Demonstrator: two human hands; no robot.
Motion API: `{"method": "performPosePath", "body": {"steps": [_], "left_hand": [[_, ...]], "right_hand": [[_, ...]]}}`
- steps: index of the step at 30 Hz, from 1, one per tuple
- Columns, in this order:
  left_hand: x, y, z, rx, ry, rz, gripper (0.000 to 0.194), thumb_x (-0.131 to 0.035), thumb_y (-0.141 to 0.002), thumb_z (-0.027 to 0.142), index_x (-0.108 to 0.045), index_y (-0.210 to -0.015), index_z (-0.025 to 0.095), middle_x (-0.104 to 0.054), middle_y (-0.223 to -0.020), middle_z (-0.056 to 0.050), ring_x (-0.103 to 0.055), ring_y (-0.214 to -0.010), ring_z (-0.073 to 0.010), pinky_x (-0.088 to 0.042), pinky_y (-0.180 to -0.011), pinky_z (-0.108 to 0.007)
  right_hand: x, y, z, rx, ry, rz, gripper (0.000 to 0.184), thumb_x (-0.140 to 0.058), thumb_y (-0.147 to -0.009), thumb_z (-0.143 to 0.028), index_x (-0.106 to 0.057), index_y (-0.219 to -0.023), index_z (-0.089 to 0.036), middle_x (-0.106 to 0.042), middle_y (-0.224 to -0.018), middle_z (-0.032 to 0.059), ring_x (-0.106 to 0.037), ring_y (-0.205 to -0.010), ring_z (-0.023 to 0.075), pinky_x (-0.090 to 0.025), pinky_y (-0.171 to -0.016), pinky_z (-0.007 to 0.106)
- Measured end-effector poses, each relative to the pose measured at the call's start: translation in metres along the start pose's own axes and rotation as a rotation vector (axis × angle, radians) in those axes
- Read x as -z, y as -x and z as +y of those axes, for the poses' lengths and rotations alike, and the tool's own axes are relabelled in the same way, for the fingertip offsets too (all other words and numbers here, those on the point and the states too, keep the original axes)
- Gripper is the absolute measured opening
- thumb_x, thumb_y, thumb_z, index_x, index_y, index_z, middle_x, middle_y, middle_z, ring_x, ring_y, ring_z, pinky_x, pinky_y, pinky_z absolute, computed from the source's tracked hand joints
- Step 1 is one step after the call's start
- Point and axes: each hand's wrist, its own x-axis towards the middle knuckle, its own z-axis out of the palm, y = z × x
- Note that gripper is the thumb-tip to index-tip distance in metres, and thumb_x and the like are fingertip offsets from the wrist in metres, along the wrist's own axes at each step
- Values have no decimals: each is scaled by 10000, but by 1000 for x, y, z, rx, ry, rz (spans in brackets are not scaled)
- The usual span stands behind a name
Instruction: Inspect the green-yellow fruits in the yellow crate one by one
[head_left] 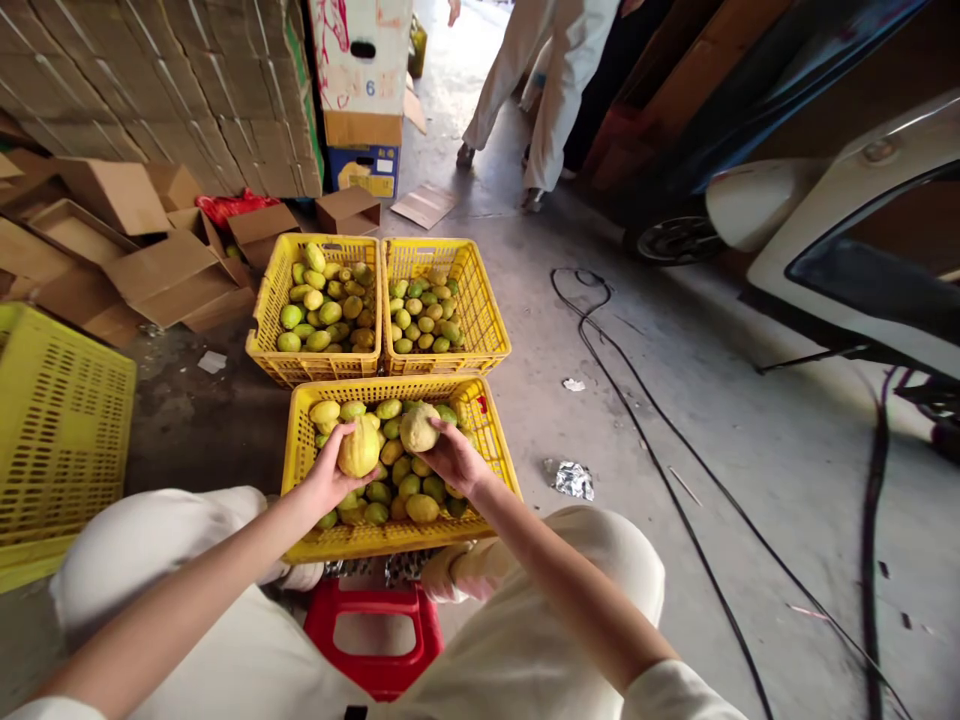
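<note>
My left hand (334, 475) is closed around a smooth yellow lemon (359, 447). In my right hand (456, 458) is a paler, rough-skinned lemon (419, 428), gripped by thumb and fingers. Both hands are above the near yellow crate (352, 545), which holds many green and yellow lemons (422, 508). Beyond it two more yellow crates stand side by side: the left crate (315, 367) holds larger yellow-green fruit, the right crate (480, 300) smaller greenish fruit.
A red plastic stool (431, 640) is between my legs. Flattened cardboard boxes (161, 275) lie at left, near a large yellow crate (56, 440). Black cables (637, 420) and crumpled foil (574, 480) lie on the floor. A scooter (847, 210) stands right; a person (540, 90) is ahead.
</note>
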Motion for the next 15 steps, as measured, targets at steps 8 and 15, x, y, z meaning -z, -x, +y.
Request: {"method": "performPosePath", "body": {"steps": [8,15], "left_hand": [[4,-3,-4,55,-62,-2,133,-643,-970,273,-634,-1063,179,-724,-900,-85,-769,-843,-229,-652,-715,-312],[4,-4,-2,31,-36,-9,256,-678,-978,294,-639,-1195,164,-745,-945,-91,-760,-726,-190,-649,-632,-283]], "right_hand": [[1,3,6,-28,13,-29,397,-903,-737,-362,-650,-1003,-210,-772,-907,12,-772,-895,217,-656,-881,398],[-1,3,4,-69,-32,-88,330,-811,-734,-358,-620,-973,-233,-789,-974,40,-756,-1055,282,-644,-918,467]]}}
